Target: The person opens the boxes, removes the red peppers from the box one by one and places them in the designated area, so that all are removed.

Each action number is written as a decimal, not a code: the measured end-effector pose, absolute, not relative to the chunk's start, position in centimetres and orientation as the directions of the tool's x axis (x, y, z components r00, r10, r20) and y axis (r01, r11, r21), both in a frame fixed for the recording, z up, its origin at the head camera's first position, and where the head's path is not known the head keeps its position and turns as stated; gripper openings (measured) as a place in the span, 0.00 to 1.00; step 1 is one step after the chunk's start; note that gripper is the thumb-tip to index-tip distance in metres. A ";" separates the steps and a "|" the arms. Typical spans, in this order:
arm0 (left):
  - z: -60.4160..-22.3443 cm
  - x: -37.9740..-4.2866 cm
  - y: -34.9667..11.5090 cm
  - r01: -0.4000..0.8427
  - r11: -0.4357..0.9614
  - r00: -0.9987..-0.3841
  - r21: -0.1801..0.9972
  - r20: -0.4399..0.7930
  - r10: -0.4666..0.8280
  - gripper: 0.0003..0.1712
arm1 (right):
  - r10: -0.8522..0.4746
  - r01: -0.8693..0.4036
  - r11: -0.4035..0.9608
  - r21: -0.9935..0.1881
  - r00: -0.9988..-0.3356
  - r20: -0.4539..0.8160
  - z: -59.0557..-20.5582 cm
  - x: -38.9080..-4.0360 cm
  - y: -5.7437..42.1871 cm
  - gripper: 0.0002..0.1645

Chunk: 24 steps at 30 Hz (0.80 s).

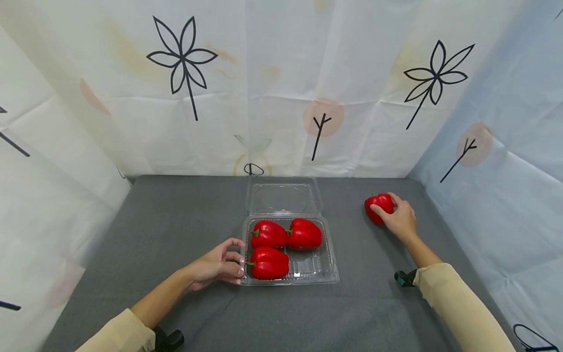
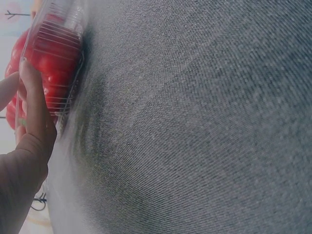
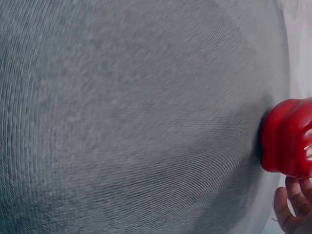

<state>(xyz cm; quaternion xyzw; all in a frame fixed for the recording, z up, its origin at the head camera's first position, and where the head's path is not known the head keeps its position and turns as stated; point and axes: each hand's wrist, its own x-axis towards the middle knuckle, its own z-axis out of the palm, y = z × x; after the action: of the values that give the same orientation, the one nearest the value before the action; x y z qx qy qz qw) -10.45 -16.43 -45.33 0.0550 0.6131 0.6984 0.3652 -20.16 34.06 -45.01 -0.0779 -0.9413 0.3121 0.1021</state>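
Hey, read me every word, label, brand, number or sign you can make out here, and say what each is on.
None can be read.
Peppers and box: no lettering or label shows.
Backdrop: only drawings of plants, no letters or numbers.
Wrist gadgets: too small to tell whether they bear any marking.

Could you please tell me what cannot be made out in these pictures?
Head view: the right hand covers part of the lone pepper.
Head view: three peppers hide part of the tray.
Left wrist view: the left edge crops the left hand.
Right wrist view: the right edge crops the lone pepper and right hand.
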 end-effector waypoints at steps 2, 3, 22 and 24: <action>-45.3 -10.5 -16.4 -0.440 0.018 -0.728 0.898 -0.369 0.577 0.35 | 0.211 0.106 0.799 -0.592 -0.971 0.111 -45.1 -20.3 34.1 0.45; -45.3 -10.5 -16.4 -0.439 0.018 -0.729 0.899 -0.368 0.577 0.35 | 0.209 0.115 0.801 -0.588 -0.974 0.093 -45.1 -20.4 34.1 0.45; -45.3 -10.5 -16.5 -0.455 0.019 -0.723 0.890 -0.383 0.575 0.34 | 0.190 0.118 0.778 -0.617 -0.980 0.052 -44.9 -20.6 34.2 0.48; -45.2 -10.6 -16.5 -0.459 0.024 -0.720 0.888 -0.388 0.575 0.34 | 0.190 0.112 0.773 -0.625 -0.980 0.058 -45.0 -20.5 34.2 0.49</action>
<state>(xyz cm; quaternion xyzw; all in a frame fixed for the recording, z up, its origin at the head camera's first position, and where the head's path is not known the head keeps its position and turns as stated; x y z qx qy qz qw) -10.62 -16.48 -45.20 0.0477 0.6119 0.6969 0.3709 -20.50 34.22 -44.95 -0.0804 -0.9396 0.3275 0.0589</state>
